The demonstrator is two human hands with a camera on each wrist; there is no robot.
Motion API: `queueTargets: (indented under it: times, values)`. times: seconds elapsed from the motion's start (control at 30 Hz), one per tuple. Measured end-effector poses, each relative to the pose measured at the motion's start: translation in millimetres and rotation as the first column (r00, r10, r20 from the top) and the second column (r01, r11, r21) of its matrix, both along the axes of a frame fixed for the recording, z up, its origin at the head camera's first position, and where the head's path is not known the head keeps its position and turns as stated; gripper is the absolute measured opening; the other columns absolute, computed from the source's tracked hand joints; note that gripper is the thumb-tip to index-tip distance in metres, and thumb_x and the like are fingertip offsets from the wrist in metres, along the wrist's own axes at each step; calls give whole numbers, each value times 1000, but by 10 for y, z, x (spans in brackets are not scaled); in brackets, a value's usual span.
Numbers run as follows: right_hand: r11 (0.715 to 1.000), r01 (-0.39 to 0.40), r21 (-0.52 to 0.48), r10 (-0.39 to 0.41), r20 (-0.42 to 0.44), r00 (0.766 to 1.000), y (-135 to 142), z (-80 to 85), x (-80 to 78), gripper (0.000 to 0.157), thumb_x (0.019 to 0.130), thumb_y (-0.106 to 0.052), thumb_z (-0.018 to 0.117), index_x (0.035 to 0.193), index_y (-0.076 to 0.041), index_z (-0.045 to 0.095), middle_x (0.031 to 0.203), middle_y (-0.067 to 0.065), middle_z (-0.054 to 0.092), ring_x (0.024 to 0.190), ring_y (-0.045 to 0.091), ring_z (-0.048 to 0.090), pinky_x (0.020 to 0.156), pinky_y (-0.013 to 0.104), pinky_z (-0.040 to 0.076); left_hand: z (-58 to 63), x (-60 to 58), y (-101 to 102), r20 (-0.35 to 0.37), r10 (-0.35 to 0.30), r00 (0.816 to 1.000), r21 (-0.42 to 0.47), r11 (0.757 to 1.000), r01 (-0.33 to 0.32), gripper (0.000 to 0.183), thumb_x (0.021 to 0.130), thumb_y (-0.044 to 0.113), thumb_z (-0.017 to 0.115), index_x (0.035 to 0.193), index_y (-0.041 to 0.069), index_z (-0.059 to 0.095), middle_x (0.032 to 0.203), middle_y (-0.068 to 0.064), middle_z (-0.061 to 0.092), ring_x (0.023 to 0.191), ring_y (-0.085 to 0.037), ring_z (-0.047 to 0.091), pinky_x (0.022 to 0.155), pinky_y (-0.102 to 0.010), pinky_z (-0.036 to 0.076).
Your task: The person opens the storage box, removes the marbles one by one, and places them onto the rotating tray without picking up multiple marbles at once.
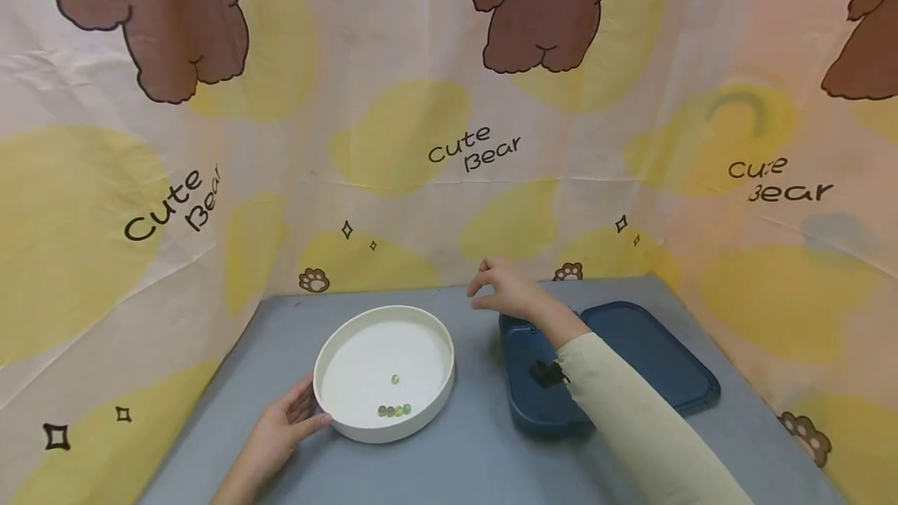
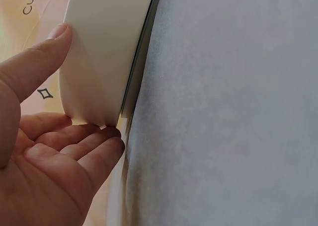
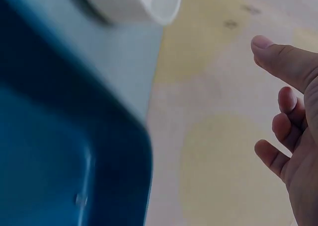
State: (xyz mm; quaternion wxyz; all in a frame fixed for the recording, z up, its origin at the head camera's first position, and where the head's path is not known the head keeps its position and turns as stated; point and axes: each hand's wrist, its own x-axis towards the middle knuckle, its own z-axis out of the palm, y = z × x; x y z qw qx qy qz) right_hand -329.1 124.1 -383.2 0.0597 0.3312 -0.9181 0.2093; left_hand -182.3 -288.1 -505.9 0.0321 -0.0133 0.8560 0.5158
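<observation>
A round white tray (image 1: 384,433) stands on the grey table, left of centre. Inside it several small glass marbles (image 1: 398,411) lie in a row near the front, and a single marble (image 1: 395,379) sits behind them. My left hand (image 1: 284,419) touches the tray's outer wall at the front left. In the left wrist view, its thumb (image 2: 60,35) is by the rim and its fingertips rest against the wall. My right hand (image 1: 510,291) is raised over the far left corner of a dark blue box (image 1: 519,404), fingers loosely bent, nothing visible between them.
The box's blue lid (image 1: 645,357) lies to its right. A small round shiny spot (image 3: 81,200) shows inside the box, too blurred to identify. A black object (image 1: 543,372) is partly visible by the right sleeve. Bear-printed cloth (image 1: 393,201) hangs behind the table (image 1: 491,466).
</observation>
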Motion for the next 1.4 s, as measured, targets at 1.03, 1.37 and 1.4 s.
queueTargets:
  times: [1.03, 1.37, 1.4]
  values:
    - [910, 414, 19, -411, 171, 895, 1233, -632, -32, 14, 78, -29, 80, 91, -26, 77, 143, 30, 37, 132, 48, 33, 105, 64, 34, 45, 18, 37, 19, -8, 1000, 15, 1000, 8, 96, 77, 32, 81, 151, 3, 26, 154, -20, 30, 139, -33, 36, 109, -42, 39]
    - [905, 423, 49, -426, 126, 896, 1274, -772, -34, 15, 73, -28, 84, 86, -28, 77, 117, 15, 51, 102, 31, 45, 82, 47, 42, 40, 14, 34, 32, -2, 999, 19, 1000, 1, 97, 77, 33, 81, 152, 5, 25, 156, -18, 29, 140, -33, 35, 110, -43, 39]
    - [904, 424, 54, -428, 119, 896, 1276, -787, -38, 15, 73, -28, 85, 86, -27, 77, 113, 13, 50, 98, 29, 44, 78, 45, 40, 42, 10, 36, 36, 1, 999, 16, 1000, -1, 97, 77, 34, 80, 152, 6, 25, 156, -17, 29, 140, -32, 34, 110, -43, 39]
